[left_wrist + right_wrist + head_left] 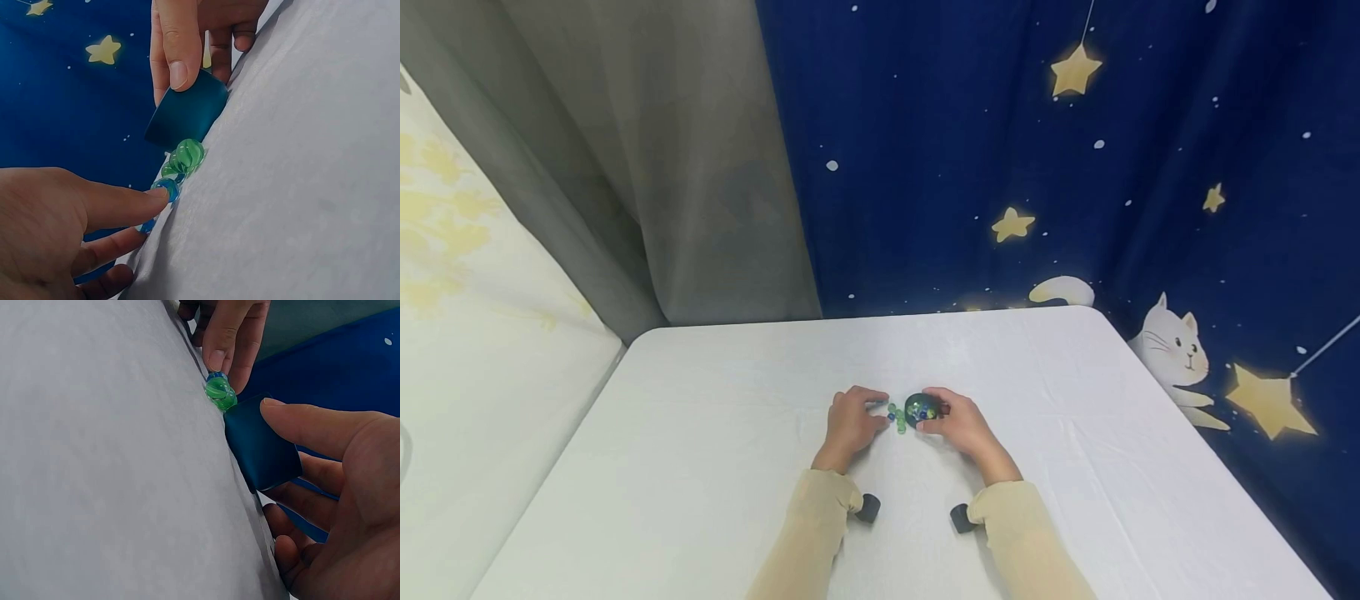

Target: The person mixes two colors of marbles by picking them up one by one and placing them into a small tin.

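Marbles (190, 154), clear glass with green and blue swirls, sit in a small loose cluster on the white-covered table (700, 433), between my two hands. I cannot count them exactly: they overlap, and my fingers cover part of the group. My left hand (853, 417) is beside the cluster, thumb and index finger extended and apart, gripping nothing I can make out. From the left wrist, my thumb tip overlaps a blue marble; whether it presses on it is hard to say. My right hand (962, 421) grasps a dark teal cup (262, 447), thumb on the near wall, the other fingers partly hidden behind it. The cup is just beside the marbles. More green and blue marbles show through its mouth from above, too small to count; both wrist views show only its outer wall. My beige sleeves (816, 508) run off the bottom edge, and a black block (868, 508) juts from beside each cuff. Beyond the table hang a grey curtain (715, 167) and a navy one with stars.
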The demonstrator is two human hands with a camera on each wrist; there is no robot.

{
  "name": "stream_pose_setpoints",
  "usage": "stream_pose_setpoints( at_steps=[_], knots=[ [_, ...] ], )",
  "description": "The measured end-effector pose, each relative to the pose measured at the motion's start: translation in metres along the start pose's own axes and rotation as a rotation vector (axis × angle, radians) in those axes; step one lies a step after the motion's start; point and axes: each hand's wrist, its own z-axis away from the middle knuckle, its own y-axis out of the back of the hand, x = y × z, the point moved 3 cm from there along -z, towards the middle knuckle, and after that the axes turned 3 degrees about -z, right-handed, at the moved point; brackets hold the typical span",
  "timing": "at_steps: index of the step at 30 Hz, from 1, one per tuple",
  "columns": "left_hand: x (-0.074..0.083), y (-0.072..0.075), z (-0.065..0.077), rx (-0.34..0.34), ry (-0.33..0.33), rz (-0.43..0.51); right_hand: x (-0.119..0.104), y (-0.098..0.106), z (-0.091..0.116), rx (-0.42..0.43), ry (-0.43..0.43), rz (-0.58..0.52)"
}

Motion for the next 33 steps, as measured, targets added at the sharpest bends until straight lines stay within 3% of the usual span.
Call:
stream_pose_setpoints(
  at_steps=[13, 26, 33],
  knots=[
    [-0.0019, 0.0004, -0.0039, 0.055, 0.041, 0.032, -0.0005, -0.0005, 0.0002, 0.0, -0.011, 0.003],
    [-0.0026, 0.0059, -0.0044, 0.131, 0.049, 0.141, -0.0011, -0.001, 0.0001, 0.004, -0.02, 0.006],
    [-0.0018, 0.008, -0.0046, 0.179, 0.002, 0.167, -0.0001, -0.0014, 0.0, 0.01, -0.008, 0.006]
  ],
)
